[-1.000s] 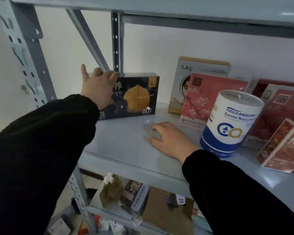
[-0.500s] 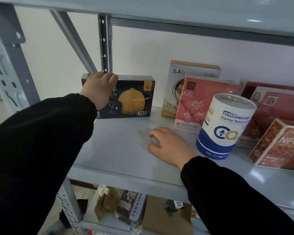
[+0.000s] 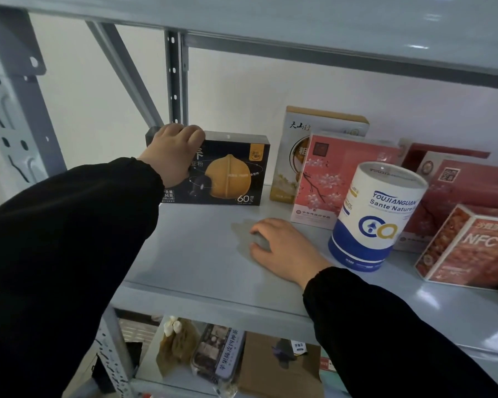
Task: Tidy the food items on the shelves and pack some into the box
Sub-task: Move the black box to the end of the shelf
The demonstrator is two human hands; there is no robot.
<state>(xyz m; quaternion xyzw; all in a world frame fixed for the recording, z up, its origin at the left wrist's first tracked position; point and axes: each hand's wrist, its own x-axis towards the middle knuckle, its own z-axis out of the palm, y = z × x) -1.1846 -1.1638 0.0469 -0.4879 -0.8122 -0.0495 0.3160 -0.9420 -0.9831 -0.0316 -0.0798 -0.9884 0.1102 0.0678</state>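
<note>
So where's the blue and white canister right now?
Head view, right of centre: the canister stands upright on the shelf, right of the right hand, in front of the pink blossom box, the NFC box to its right.

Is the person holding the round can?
No, the right hand rests on the shelf beside the can; the left hand grips the dark box.

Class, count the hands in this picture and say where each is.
2. The left hand grips the top of the dark box; the right hand rests on the shelf beside the white and blue tub.
</note>
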